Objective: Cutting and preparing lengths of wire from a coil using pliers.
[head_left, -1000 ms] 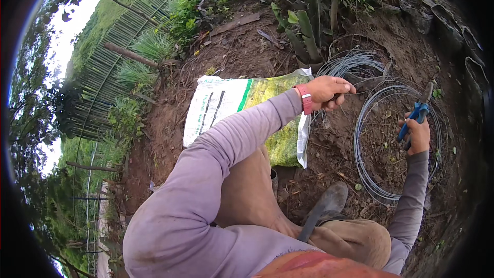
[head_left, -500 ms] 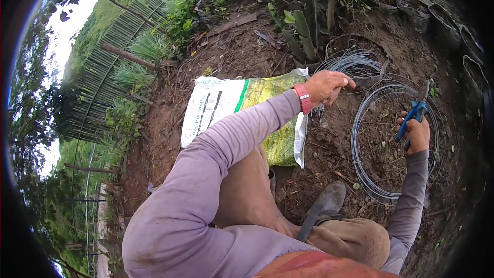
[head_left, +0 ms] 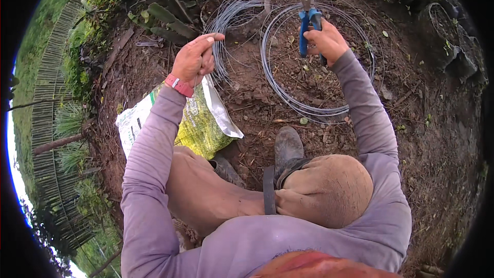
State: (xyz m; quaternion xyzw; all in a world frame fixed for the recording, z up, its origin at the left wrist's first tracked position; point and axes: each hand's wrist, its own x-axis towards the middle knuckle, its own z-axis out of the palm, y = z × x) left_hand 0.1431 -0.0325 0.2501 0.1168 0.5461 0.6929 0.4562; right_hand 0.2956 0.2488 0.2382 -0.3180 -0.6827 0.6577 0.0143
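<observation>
My right hand [head_left: 328, 42] is closed around a pair of pliers [head_left: 304, 28] with blue and dark handles, their metal jaws upward and the handles spread. They are held over the upper part of a large ring of grey wire [head_left: 309, 108] lying on the soil. My left hand [head_left: 191, 60], with a red band at the wrist, is closed, thumb and index finger together near the tips. Whatever it may grip is too thin or hidden to make out. Just right of it lies a looser bundle of grey wire [head_left: 226, 15].
A white and yellow-green filled sack [head_left: 203, 128] lies beyond my left knee, partly behind my left forearm. Cactus-like stems [head_left: 167, 18] grow at the upper left. A bamboo fence [head_left: 49, 123] runs along the left. Dark plastic sheeting [head_left: 458, 51] edges the upper right. My boot [head_left: 288, 146] stands on brown soil.
The view has swung to the right, so the sack and wire sit farther left. My right hand has risen with the pliers to the ring's upper side. The left remains closed near the wire bundle.
</observation>
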